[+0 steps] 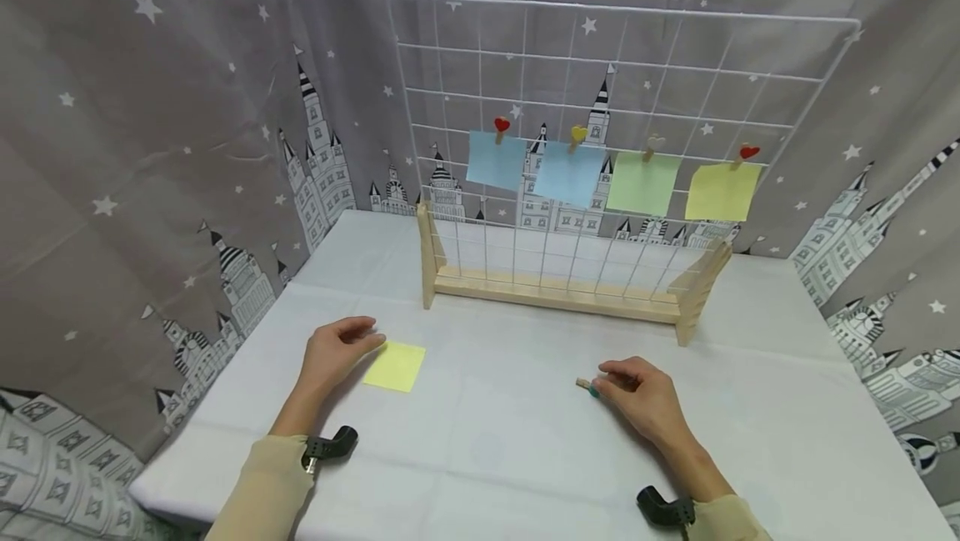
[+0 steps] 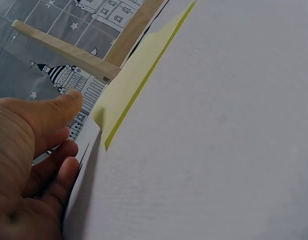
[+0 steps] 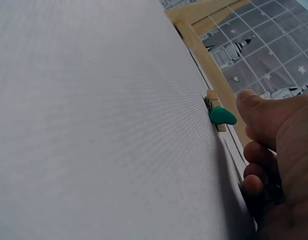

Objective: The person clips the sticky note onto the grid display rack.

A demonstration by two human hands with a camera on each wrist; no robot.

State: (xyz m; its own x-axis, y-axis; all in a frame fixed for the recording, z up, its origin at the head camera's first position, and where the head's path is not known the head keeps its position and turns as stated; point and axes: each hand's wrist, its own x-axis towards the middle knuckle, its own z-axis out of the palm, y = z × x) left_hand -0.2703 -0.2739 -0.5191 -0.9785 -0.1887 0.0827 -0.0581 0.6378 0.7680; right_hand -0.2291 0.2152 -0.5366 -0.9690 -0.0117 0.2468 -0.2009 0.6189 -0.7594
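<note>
A yellow sticky note (image 1: 395,367) lies flat on the white table, and my left hand (image 1: 336,355) is at its upper left corner. In the left wrist view a small gap shows between the thumb (image 2: 68,102) and the note (image 2: 131,75); that hand holds nothing. On the right, a small wooden clothespin (image 1: 582,383) with a green ornament (image 3: 223,116) lies on the table. My right hand (image 1: 641,398) is just beside it, fingers loosely bent. From the right wrist, the thumb (image 3: 249,97) looks apart from the clothespin.
A white wire grid (image 1: 622,62) stands at the back in a wooden base (image 1: 555,295). Clothespins with heart ornaments hold two blue notes (image 1: 496,161), a green note (image 1: 643,182) and a yellow note (image 1: 722,192) on it. A grey patterned curtain (image 1: 187,149) surrounds the table.
</note>
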